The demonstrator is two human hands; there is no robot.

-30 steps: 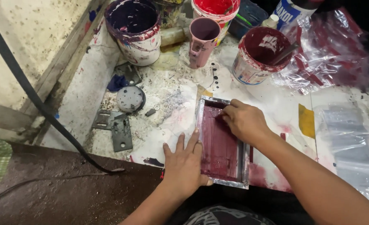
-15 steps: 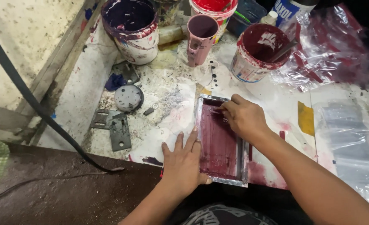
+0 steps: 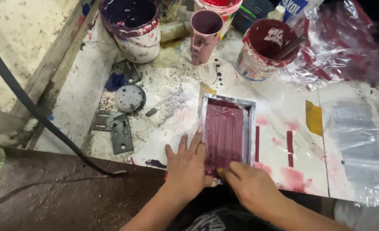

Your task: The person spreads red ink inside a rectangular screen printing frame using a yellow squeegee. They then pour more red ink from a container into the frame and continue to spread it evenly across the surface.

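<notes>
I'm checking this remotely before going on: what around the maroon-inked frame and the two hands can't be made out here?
Head view only:
- Near end of the inked frame: covered by the left hand and right hand.
- Whatever the right hand's fingers press: hidden under them.
- Maroon paint bucket: the stick's lower end is sunk in paint.
- Red bucket and dark tub: cut off by the top edge.
- Plastic sheet: runs past the right edge.
</notes>
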